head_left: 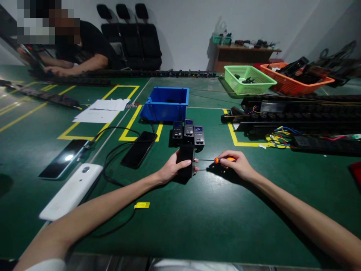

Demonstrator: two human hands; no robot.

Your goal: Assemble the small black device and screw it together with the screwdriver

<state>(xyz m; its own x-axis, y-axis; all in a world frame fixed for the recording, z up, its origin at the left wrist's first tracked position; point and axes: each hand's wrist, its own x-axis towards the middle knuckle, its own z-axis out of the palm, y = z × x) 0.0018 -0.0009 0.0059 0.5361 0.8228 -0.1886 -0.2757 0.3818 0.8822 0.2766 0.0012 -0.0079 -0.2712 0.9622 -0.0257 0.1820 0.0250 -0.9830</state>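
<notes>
**Head view.** The left hand [172, 168] is closed around a black module [185, 160], with the thumb across its near face and the fingers behind it. The module stands upright on the green table [197, 218], near the middle, just in front of a row of three display units [188, 132].

The right hand [236, 165] pinches the orange handle of a screwdriver [224, 160] between thumb and fingers. The thin shaft lies level and points left, with its tip at the module's right side; whether the tip touches the module cannot be told.

- **Behind the units:** a blue bin [165, 109], with papers [101, 110] to its left.
- **Left of the module:** a black phone [139, 149], a second phone [63, 158] with glare on its screen, and a white device [72, 191]. A black cable [104, 170] loops among them.
- **Beside the left forearm:** a yellow tag [141, 205].
- **Far right:** a green basket [245, 86] and an orange basket [290, 87], side by side.
- **Far left edge:** another person [84, 52] leans over the table.
</notes>
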